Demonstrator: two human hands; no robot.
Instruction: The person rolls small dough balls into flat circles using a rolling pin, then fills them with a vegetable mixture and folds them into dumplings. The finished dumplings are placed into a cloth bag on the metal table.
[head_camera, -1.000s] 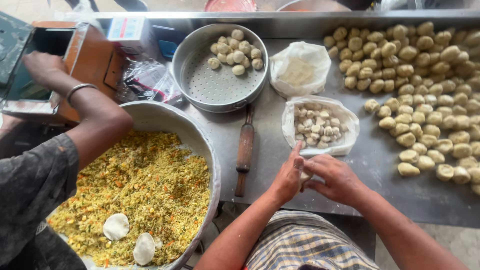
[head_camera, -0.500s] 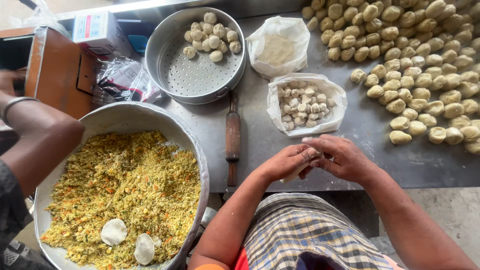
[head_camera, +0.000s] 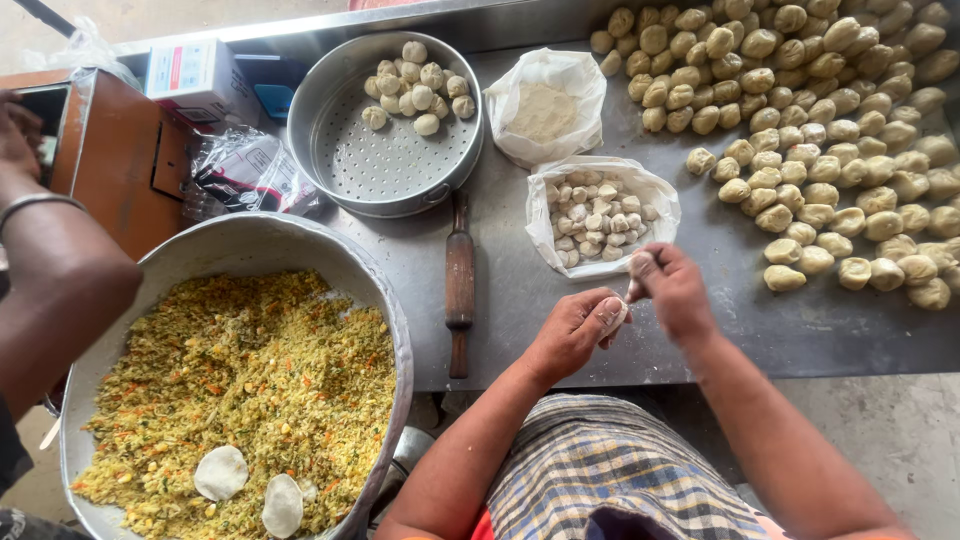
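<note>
A small piece of pale dough (head_camera: 617, 316) is pinched between the left hand (head_camera: 572, 333) and the right hand (head_camera: 672, 290), just above the near edge of the grey metal table (head_camera: 720, 330). The left hand is curled narrowly around the dough; the right hand's fingers are closed on its upper end. Just beyond the hands, an open plastic bag of small dough pieces (head_camera: 598, 216) lies beside a bag of flour (head_camera: 545, 108). A wooden rolling pin (head_camera: 459, 283) lies to the left, near a perforated steamer tray (head_camera: 385, 125) holding a few dumplings. Many shaped dough balls (head_camera: 820, 130) cover the table's right part. A large bowl of yellow filling (head_camera: 235, 385) sits at left, with another person's arm (head_camera: 50, 260) beside it.
</note>
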